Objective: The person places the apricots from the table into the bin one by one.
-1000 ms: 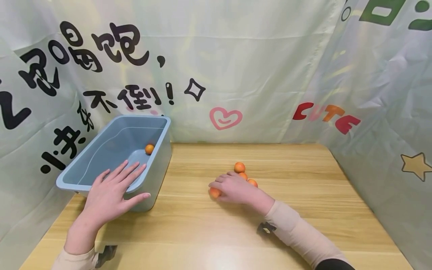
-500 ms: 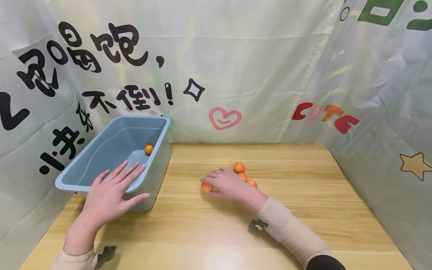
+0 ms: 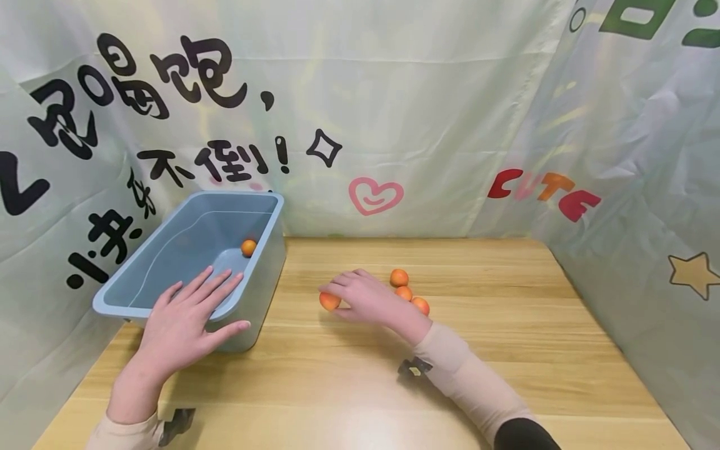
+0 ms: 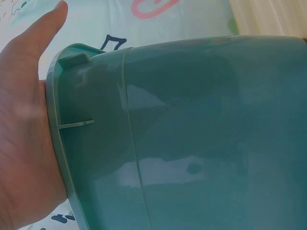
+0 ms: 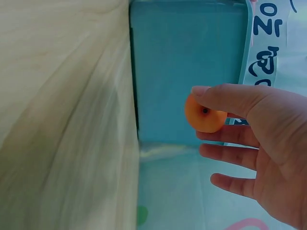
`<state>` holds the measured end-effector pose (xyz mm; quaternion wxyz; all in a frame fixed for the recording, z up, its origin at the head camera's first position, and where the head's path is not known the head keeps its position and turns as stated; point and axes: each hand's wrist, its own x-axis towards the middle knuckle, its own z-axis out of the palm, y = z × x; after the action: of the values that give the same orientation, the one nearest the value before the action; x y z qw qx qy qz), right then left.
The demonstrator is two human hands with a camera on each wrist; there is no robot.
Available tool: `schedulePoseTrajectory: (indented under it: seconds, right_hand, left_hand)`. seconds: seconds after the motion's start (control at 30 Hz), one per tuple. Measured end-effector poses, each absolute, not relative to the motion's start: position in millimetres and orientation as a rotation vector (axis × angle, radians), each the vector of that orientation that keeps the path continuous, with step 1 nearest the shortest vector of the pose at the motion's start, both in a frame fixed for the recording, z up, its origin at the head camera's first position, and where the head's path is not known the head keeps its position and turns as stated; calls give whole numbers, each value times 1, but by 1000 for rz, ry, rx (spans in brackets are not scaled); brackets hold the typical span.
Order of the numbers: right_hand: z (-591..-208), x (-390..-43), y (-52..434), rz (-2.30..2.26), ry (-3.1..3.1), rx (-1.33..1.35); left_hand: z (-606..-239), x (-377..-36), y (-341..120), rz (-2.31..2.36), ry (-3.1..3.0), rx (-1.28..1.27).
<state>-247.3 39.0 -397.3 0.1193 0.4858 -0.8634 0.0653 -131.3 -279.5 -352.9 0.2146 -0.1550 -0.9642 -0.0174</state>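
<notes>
My right hand (image 3: 365, 300) pinches a small tangerine (image 3: 329, 301) between thumb and forefinger, a little above the wooden table. In the right wrist view the dark stem spot of that tangerine (image 5: 206, 113) shows, and the other fingers spread apart. Three more tangerines (image 3: 399, 277) lie close together behind and to the right of the wrist. To the left stands a blue plastic bin (image 3: 264, 262) with one tangerine (image 3: 249, 248) inside it. Across its near rim rests my left hand (image 3: 182, 322), fingers straight; the left wrist view shows the bin's outer wall (image 4: 192, 120) beside the palm.
A pale cloth with printed lettering (image 3: 214, 69) hangs behind the table and along both sides. The light wooden table (image 3: 478, 281) stretches to the right of the bin. Dark camera mounts (image 3: 415, 367) sit at the wrists.
My right hand has moved left and slightly farther back, carrying the tangerine away from the other three toward the bin. The left hand has stayed on the rim.
</notes>
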Motion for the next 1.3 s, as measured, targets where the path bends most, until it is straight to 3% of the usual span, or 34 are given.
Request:
schedulePoseTrajectory:
  seconds: [1.3]
  right_hand:
    - [-346, -271, -37, 614, -2322, 1219]
  left_hand:
    - [-355, -132, -280, -42, -2659, -413]
